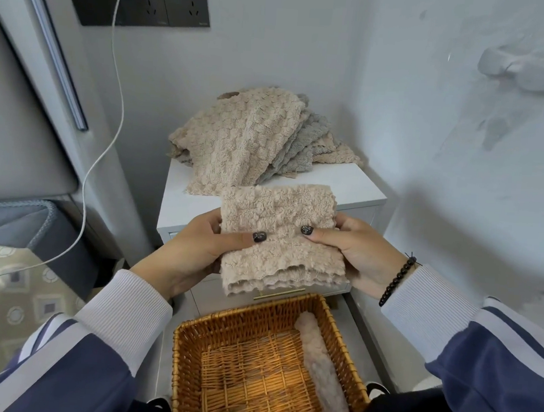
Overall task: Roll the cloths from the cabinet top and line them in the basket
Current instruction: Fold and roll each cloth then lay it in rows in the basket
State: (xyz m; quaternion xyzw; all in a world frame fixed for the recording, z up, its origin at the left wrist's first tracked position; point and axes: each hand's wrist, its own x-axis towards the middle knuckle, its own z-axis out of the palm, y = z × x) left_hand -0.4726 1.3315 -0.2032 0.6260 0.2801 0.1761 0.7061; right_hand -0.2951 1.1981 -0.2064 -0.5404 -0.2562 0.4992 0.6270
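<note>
Left hand (197, 249) and right hand (354, 253) are pinching the folded cloth (281, 238) at its side edges; soft, light, floppy, probably best rolled from one end.

One basket (189, 354), one rolled cloth (320, 370), one folded cloth (278, 238), two hands.

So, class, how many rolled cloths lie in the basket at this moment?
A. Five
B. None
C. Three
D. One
D: a single rolled cloth lies along the right wall of the basket; the rest of its woven floor shows bare.
</note>
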